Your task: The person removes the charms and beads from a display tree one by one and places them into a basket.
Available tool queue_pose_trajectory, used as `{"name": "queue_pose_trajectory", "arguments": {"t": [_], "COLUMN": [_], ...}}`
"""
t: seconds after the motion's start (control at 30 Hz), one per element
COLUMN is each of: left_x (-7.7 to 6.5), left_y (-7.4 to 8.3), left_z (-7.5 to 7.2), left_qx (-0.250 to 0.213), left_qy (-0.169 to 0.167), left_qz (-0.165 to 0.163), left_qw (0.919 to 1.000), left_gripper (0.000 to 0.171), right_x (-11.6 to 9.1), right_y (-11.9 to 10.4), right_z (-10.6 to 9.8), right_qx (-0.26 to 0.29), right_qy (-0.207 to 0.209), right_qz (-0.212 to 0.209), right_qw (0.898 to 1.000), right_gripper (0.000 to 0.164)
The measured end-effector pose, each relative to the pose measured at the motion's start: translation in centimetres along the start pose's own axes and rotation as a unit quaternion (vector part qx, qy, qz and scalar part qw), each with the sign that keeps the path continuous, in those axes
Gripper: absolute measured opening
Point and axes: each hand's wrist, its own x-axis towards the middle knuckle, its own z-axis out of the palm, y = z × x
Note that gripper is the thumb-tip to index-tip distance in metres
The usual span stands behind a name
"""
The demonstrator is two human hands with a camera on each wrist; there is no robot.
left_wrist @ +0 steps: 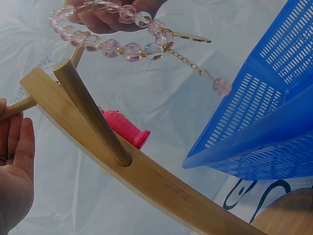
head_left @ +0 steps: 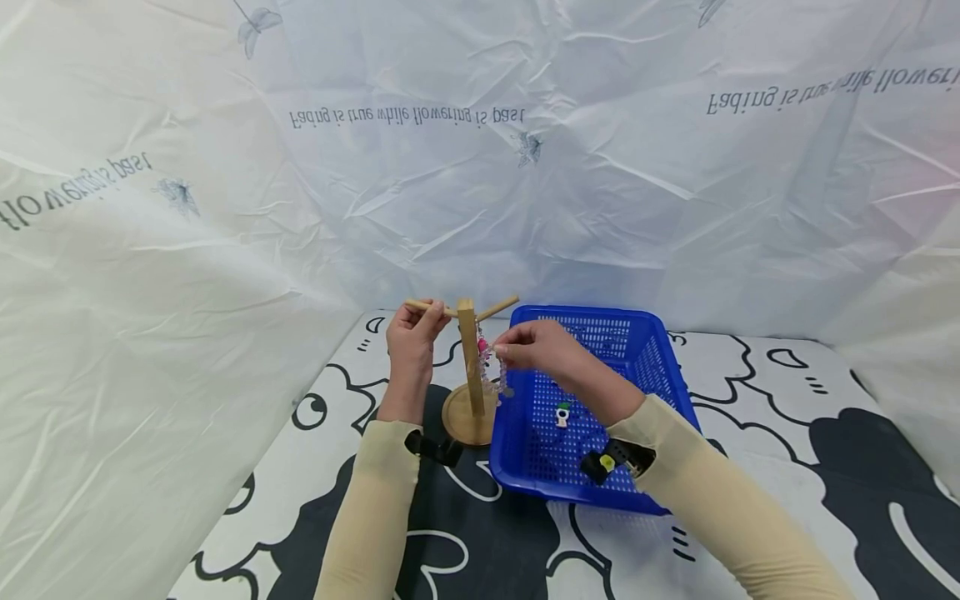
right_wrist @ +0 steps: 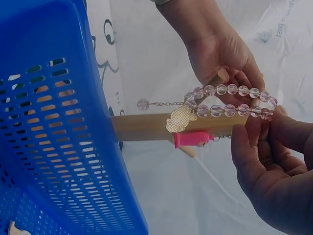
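A wooden stand (head_left: 470,367) with slanted pegs rises from a round base beside a blue basket (head_left: 645,350). My left hand (head_left: 411,333) grips the stand's left peg (head_left: 420,306). My right hand (head_left: 528,346) pinches a bracelet of clear pink beads (right_wrist: 230,100) with a thin chain and a gold charm (right_wrist: 180,120), held just in front of the post (right_wrist: 146,127). A pink trinket (right_wrist: 190,139) hangs on the stand under the bracelet. From the left wrist view the bracelet (left_wrist: 110,34) hovers above a peg (left_wrist: 90,112), apart from it.
The blue basket (right_wrist: 54,137) stands right of the stand and holds a small white and green trinket (head_left: 562,414). A black and white cartoon cloth (head_left: 787,417) covers the table. White printed plastic sheeting (head_left: 480,150) closes in the back and left side.
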Motion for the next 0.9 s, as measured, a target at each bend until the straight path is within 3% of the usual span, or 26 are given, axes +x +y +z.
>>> {"name": "queue_pose_trajectory", "arguments": {"t": [0.43, 0.9], "left_x": [0.0, 0.1], "left_y": [-0.1, -0.1], "left_z": [0.0, -0.2], "left_qx": [-0.001, -0.002], "left_qy": [0.0, 0.001], "left_qz": [-0.009, -0.009], "left_qw": [1.0, 1.0], "left_gripper": [0.02, 0.018], "right_x": [0.3, 0.5], "right_y": [2.2, 4.5], "right_z": [-1.6, -2.6], "right_qx": [-0.021, -0.039], "right_qy": [0.022, 0.019], "right_qz": [0.026, 0.042], "right_qw": [0.999, 0.998], "right_gripper": [0.025, 0.026]}}
